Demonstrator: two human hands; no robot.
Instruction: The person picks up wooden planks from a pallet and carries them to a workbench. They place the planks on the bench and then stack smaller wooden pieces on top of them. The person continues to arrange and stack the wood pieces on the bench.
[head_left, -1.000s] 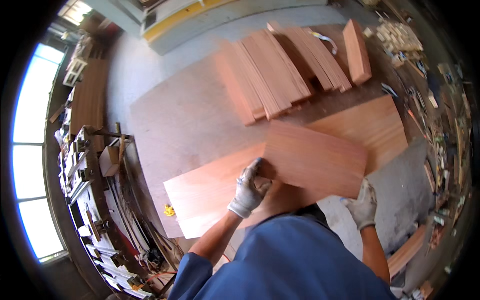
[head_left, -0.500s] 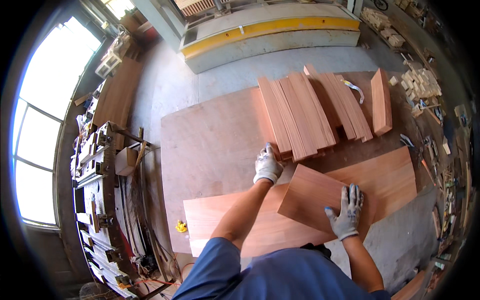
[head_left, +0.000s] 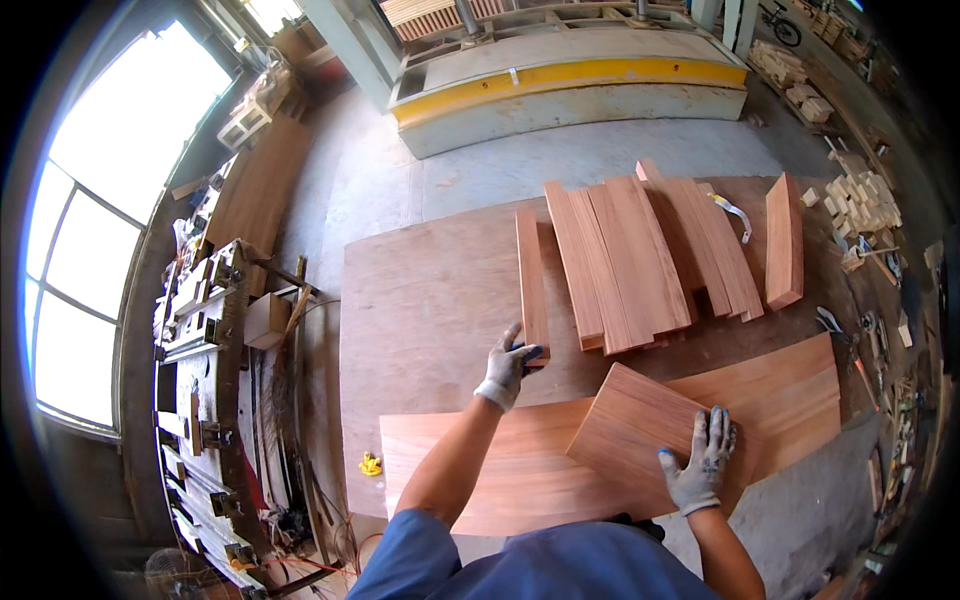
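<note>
My left hand (head_left: 504,372), in a grey work glove, is closed around the near end of a narrow wooden board (head_left: 532,285) left of the stacked planks. The glove hides part of that end. My right hand (head_left: 702,465), gloved too, lies with fingers spread on a shorter, wide wooden panel (head_left: 625,425). This panel rests askew across a long wooden panel (head_left: 455,460) at the table's near side. Beyond my hands, a stack of reddish-brown planks (head_left: 622,260) sits with uneven ends.
A brown sheet (head_left: 425,300) bears the wood. At its right stands a thick wooden block (head_left: 785,245), with pliers (head_left: 830,322) nearby. A yellow item (head_left: 370,464) lies front left. Clamp racks (head_left: 205,400) line the left; a yellow-edged machine (head_left: 570,95) stands at the far side.
My left hand has drawn the narrow board leftward, away from the stack, so a gap now shows between them. My right hand stays on the panel. The whole view has shifted slightly.
</note>
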